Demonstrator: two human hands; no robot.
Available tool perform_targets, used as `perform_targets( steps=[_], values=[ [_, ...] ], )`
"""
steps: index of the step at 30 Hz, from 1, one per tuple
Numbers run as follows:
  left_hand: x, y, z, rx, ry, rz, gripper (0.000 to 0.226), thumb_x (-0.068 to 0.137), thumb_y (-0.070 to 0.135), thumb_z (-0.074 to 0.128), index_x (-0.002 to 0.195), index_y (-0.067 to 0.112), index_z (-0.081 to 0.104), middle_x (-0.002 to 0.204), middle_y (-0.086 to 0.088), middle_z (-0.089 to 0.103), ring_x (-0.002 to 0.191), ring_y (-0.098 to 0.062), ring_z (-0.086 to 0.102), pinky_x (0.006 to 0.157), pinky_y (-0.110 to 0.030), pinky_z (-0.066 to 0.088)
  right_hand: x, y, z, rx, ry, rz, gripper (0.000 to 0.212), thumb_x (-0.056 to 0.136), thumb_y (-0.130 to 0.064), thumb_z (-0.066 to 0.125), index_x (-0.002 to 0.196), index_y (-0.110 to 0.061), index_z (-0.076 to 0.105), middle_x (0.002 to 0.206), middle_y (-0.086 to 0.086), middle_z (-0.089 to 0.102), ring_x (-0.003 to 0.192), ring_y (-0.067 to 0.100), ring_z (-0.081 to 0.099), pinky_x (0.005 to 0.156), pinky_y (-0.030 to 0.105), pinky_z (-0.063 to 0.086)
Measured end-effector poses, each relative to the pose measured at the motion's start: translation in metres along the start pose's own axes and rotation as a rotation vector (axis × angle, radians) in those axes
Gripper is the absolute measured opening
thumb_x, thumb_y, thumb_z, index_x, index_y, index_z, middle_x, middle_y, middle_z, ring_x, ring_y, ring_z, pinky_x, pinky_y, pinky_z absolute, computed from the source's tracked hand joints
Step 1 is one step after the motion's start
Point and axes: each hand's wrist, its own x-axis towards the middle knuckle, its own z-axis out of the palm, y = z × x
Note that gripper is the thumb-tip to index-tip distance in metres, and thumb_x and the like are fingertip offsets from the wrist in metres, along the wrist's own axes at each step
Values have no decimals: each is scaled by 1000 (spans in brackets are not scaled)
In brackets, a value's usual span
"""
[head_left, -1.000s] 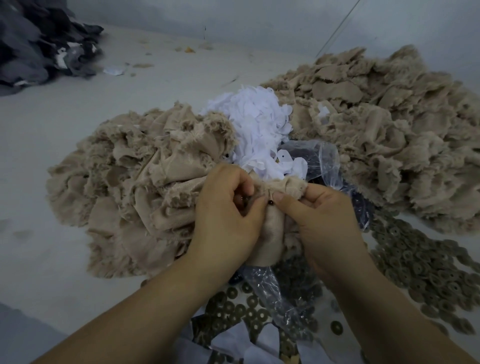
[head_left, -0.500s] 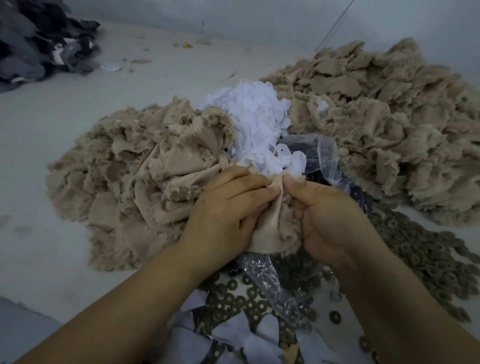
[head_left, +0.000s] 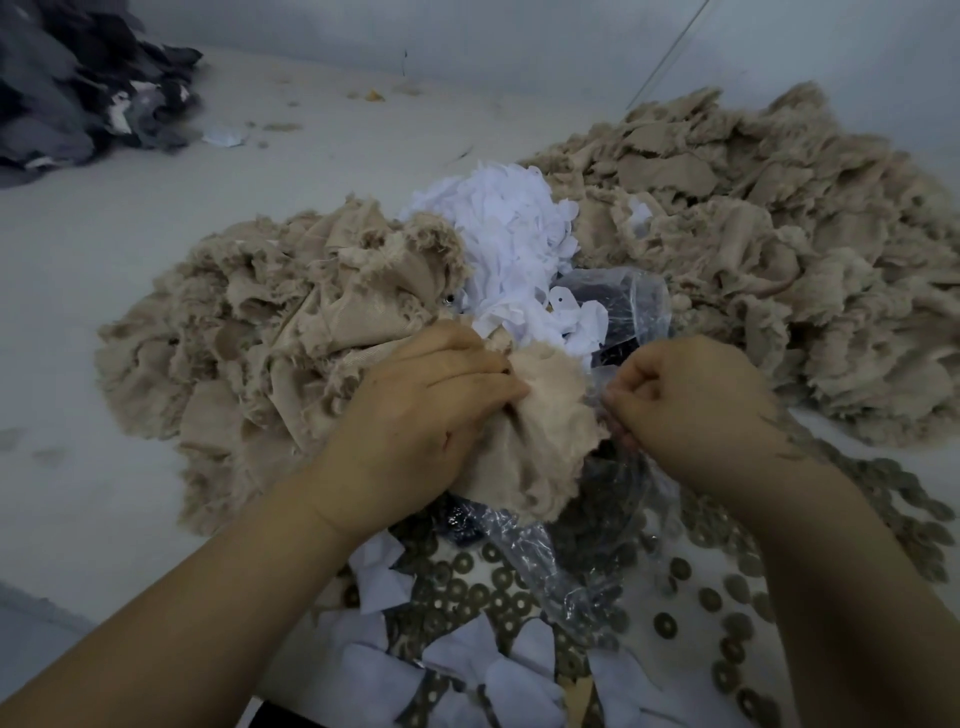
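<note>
two big beige piles on the pale surface (head_left: 130, 249): right pile (head_left: 753, 249) toward the far right edge, left pile (head_left: 260, 338) mid-left. white scraps (head_left: 509, 244) between them, clear bag (head_left: 641, 306) just nearer. left hand (head_left: 415, 405) curls round one bunched beige piece (head_left: 540, 436), near middle, above the ring discs (head_left: 498, 597). right hand (head_left: 691, 400) just beside it, fingers curled; can't tell what it pinches. risk: loose frayed bunch slips and anything small disappears among the discs.

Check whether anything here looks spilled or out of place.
Small brownish ring-shaped discs lie scattered loose around the crumpled clear plastic bag at the near right, as though spilled. A white scrap lies alone on the grey surface, far left, apart from the frayed beige fabric piles.
</note>
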Motion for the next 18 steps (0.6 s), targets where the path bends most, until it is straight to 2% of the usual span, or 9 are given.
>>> perform_targets(
  steps=[3, 6, 9, 11, 12, 14, 16, 17, 18],
  values=[
    [-3, 1, 0, -28, -76, 35, 18, 90, -6, 59, 96, -4, 75, 97, -15, 73, 89, -32, 66, 83, -38, 54, 4, 0, 13, 56, 181, -51, 17, 88, -23, 68, 71, -23, 68, 60, -6, 67, 60, 10, 63, 60, 21, 50],
    [-5, -1, 3, -51, -102, 22, 19, 89, -6, 58, 97, -3, 76, 97, -15, 74, 88, -32, 68, 81, -42, 55, 11, 4, 28, 163, 333, -75, 2, 87, -22, 71, 85, -23, 70, 69, -11, 66, 62, 4, 59, 63, 26, 54],
    [0, -4, 6, -54, -88, 34, 20, 91, -3, 57, 98, -3, 76, 98, -15, 74, 87, -32, 69, 82, -42, 55, 30, 10, 38, 167, 422, -78, 26, 88, -24, 70, 114, -21, 68, 102, -2, 68, 82, 9, 60, 80, 30, 55],
    [4, -5, 8, -63, -77, 47, 19, 92, -3, 58, 98, -4, 75, 99, -16, 73, 87, -33, 68, 81, -43, 54, 47, 12, 39, 148, 391, -49, 42, 91, -28, 67, 130, -18, 59, 120, 4, 64, 103, 18, 61, 86, 32, 49],
    [4, -5, 9, -72, -73, 51, 20, 94, -1, 56, 98, -4, 75, 99, -15, 73, 87, -32, 68, 81, -42, 54, 55, 12, 38, 140, 355, -20, 46, 91, -29, 67, 134, -15, 56, 123, 5, 63, 107, 22, 61, 87, 32, 47],
    [3, -5, 9, -87, -71, 50, 25, 98, 3, 51, 99, -2, 76, 99, -13, 74, 89, -30, 67, 84, -39, 53, 68, 10, 38, 109, 275, 36, 42, 91, -29, 67, 129, -12, 60, 116, 6, 67, 99, 22, 63, 82, 29, 46],
    [0, -5, 8, -91, -80, 43, 30, 100, 7, 47, 99, 0, 76, 100, -12, 74, 92, -27, 66, 87, -36, 51, 74, 7, 38, 92, 263, 57, 14, 91, -27, 68, 101, -19, 70, 96, 4, 72, 82, 19, 64, 72, 27, 49],
    [-2, -5, 8, -91, -91, 43, 29, 100, 8, 48, 99, 1, 76, 101, -11, 73, 93, -27, 65, 88, -36, 50, 73, 6, 37, 97, 287, 52, 4, 91, -26, 68, 87, -24, 69, 85, 1, 72, 74, 16, 64, 66, 25, 49],
    [-3, -5, 8, -92, -102, 43, 28, 100, 8, 49, 99, 1, 76, 101, -11, 73, 94, -27, 65, 88, -36, 50, 72, 6, 37, 108, 345, 38, 13, 90, -26, 69, 78, -28, 65, 75, -4, 70, 68, 12, 63, 59, 21, 47]
  ],
)
